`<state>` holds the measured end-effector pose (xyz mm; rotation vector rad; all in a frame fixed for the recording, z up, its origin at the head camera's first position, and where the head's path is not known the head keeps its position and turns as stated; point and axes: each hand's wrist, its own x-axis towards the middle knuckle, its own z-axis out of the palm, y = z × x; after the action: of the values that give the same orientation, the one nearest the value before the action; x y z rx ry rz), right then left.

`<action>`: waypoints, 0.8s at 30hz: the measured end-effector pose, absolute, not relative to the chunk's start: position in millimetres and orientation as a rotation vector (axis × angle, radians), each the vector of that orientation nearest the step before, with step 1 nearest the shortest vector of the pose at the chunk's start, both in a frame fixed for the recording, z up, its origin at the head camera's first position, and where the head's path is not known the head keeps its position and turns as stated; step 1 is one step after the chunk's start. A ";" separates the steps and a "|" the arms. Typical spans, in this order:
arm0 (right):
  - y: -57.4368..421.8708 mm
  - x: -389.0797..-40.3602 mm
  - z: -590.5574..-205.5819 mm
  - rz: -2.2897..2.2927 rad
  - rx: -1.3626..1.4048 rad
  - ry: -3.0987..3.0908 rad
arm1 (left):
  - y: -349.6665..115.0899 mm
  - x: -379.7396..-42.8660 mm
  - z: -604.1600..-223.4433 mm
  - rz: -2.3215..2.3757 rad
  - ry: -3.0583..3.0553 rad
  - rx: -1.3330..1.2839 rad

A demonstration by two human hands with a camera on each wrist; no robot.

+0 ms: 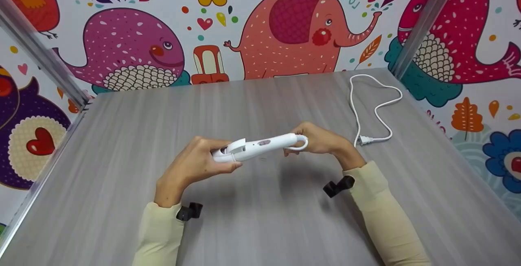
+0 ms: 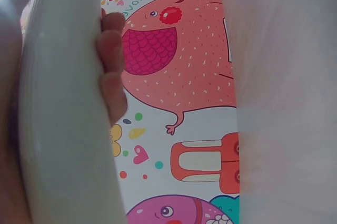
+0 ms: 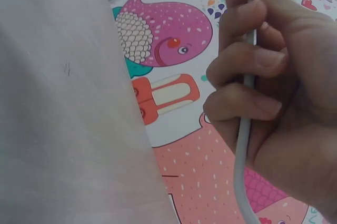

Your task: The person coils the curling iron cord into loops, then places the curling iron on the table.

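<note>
A white curling iron (image 1: pixel 270 143) with a raised lever and a small brownish switch is held above the table, tilted up slightly to the right. My left hand (image 1: pixel 199 158) grips its left end, thumb along the near side. In the left wrist view, fingers (image 2: pixel 111 71) curl round the pale body (image 2: pixel 68 108). My right hand (image 1: pixel 317 137) is beside the iron's cord end. Its curled fingers hold the white cord (image 3: pixel 241 166) in the right wrist view. The iron's far left tip is hidden by the left hand.
The rest of the cord (image 1: pixel 376 113) loops over the back right of the grey table (image 1: pixel 183 111), its plug (image 1: pixel 365 140) lying near the right wrist. Cartoon-printed walls (image 1: pixel 228 21) and metal posts (image 1: pixel 427 25) bound the table.
</note>
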<state>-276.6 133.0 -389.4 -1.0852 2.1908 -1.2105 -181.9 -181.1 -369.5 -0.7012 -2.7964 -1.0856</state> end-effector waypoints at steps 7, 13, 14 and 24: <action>135.2 -279.2 -389.4 -1.120 -1.060 2.253 | -177.8 -182.1 -371.1 -1.023 -2.867 -0.749; 136.8 -277.2 -385.4 -1.044 -0.959 2.350 | -174.9 -181.2 -372.0 -0.943 -2.920 -0.782; 136.9 -276.4 -384.5 -1.026 -0.956 2.365 | -174.2 -181.2 -372.4 -0.929 -2.930 -0.782; 127.4 -263.0 -373.3 -0.853 -0.929 2.669 | -163.4 -183.1 -377.6 -0.806 -3.024 -0.682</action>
<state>-263.0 127.4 -373.3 -0.9288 2.6690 -0.8531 -183.1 -163.4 -377.6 -0.6820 -3.0244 -0.8057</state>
